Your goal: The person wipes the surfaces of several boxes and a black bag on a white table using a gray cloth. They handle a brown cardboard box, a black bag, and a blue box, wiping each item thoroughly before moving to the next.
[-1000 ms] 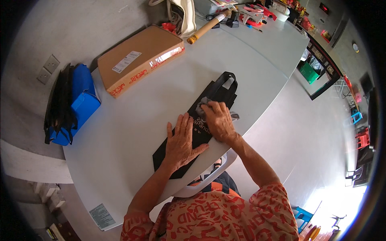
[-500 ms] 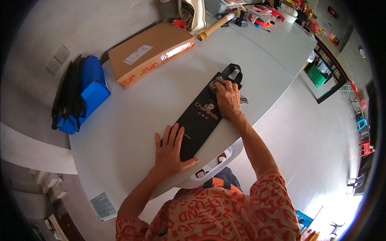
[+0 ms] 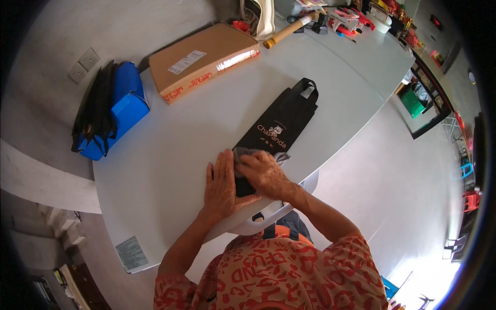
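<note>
we have a flat black bag point(image 3: 289, 116) lying aslant on the pale worktop point(image 3: 170, 170), close to the edge nearest our body, its loop handles pointing away and to the right. a light printed mark with a small picture sits on its upper face, above our hands.

our left grip point(image 3: 221, 188) lies flat along the bag's left side near its lower end, fingers stretched out side by side, thumb spread away from them across that lower end; it is not closed round anything. our right grip point(image 3: 266, 174) is bunched on a crumpled grey cloth point(image 3: 247, 151), fingers curled down on it over the lower part of the bag, just beside the left fingers. the cloth shows beyond the knuckles, one corner sticking out to the right.

farther back on the worktop we see a closed cardboard box point(image 3: 204, 62) with a white label and red-printed tape. to our left stands a blue box point(image 3: 129, 106), with a bundle of black bags point(image 3: 95, 111) leaning over its left side. past the cardboard box lie a brown tube point(image 3: 289, 31) with a yellow end and, beside it, a cream bag point(image 3: 266, 23).

below the near edge we can see part of a white plastic frame point(image 3: 253, 226), in front of our patterned shirt point(image 3: 289, 268).
</note>
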The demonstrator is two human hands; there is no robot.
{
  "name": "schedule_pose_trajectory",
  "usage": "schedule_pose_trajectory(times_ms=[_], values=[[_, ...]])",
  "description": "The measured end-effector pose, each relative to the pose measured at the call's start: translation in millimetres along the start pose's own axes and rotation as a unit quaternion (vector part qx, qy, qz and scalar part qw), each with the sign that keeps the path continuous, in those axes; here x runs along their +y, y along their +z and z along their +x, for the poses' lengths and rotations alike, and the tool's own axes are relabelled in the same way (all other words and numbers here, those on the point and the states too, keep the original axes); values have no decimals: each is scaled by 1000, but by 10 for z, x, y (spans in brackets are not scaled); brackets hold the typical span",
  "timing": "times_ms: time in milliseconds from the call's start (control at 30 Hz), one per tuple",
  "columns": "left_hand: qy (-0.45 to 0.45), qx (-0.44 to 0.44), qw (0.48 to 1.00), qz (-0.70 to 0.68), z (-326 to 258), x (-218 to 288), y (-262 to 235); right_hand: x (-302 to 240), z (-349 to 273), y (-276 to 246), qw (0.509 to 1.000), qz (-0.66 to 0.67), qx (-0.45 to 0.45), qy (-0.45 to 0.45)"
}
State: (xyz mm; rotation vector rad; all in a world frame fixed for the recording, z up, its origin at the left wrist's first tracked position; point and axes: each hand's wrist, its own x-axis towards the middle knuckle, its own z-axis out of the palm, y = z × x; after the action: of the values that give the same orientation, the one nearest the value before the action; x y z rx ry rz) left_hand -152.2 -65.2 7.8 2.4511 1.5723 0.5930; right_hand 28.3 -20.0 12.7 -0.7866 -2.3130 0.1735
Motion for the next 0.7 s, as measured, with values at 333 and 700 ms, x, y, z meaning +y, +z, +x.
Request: schedule_pose_trajectory(times_ms=[333, 700], values=[[-11, -13, 997, 81, 7, -67, 89, 524, -83, -389, 997, -65, 40, -4], [-246, -105, 963, -29, 467, 57, -320, 1498, -347, -606, 958, -198, 110, 176]])
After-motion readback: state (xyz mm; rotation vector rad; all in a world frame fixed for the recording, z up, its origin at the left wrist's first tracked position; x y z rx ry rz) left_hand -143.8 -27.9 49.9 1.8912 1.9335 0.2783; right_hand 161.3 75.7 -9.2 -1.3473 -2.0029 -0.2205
